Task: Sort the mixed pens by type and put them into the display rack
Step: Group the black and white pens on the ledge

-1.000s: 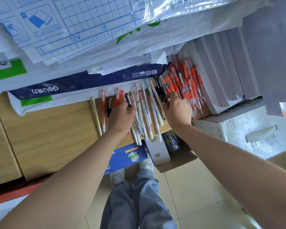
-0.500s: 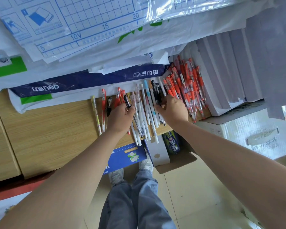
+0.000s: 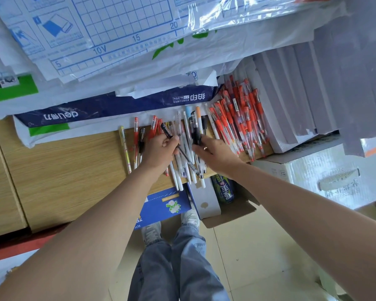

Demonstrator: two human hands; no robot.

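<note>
Left hand [image 3: 160,149] first: its fingers are curled round one black pen [image 3: 166,131], which slants from far-left to near-right across the spread. Right hand [image 3: 217,154], just beside it, is clenched on a small bunch of dark pens [image 3: 195,132], their caps pointing to the far side. So both hands are holding black ones, and I read this as gathering the black type out of the mix.

Between and under the hands lie the white pens [image 3: 178,177], roughly side by side, their near ends poking over the tabletop [image 3: 70,170] edge. To the right, the red pens [image 3: 245,124] sit in a loose heap against stacked paper packs [image 3: 302,101]. To the left, a yellow pen [image 3: 126,153] and a couple of others lie apart. I can't see the display rack from here.

How I'd do it well: pass the single pen over to the bunch on the right, caps all one way, so one hand carries the set and the other is free. Lift the slanted pen clear, don't drag it, since those overhanging white pens look easy to knock to the floor. Check the spread for any stray black one before moving off.
</note>
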